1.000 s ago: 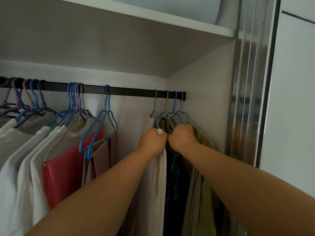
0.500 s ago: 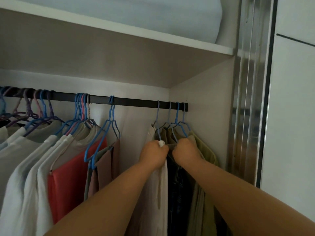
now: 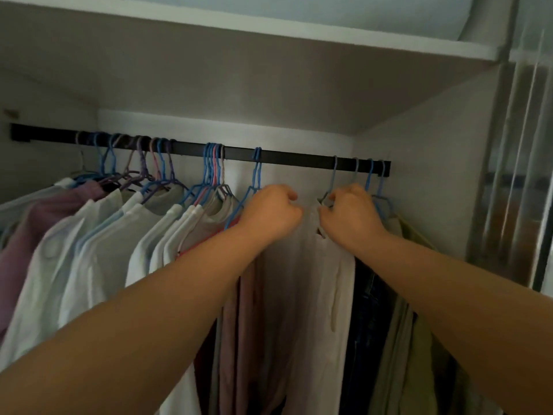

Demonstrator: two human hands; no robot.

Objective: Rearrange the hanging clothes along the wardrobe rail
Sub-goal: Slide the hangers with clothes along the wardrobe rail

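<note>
Hanging inside a pale wardrobe [image 3: 425, 163] under a white shelf [image 3: 269, 28], clothes are crowding a black rail [image 3: 287, 155] — white shirts [image 3: 98, 259] left, dark trousers [image 3: 368, 324] right. The left hand [image 3: 270, 212] is curling at a blue hanger [image 3: 253, 187]. The right hand [image 3: 350, 214] is gripping a grey hanger [image 3: 330, 187] holding a white garment [image 3: 323, 295].

Garment hems [image 3: 314, 411] below the bottom edge
</note>
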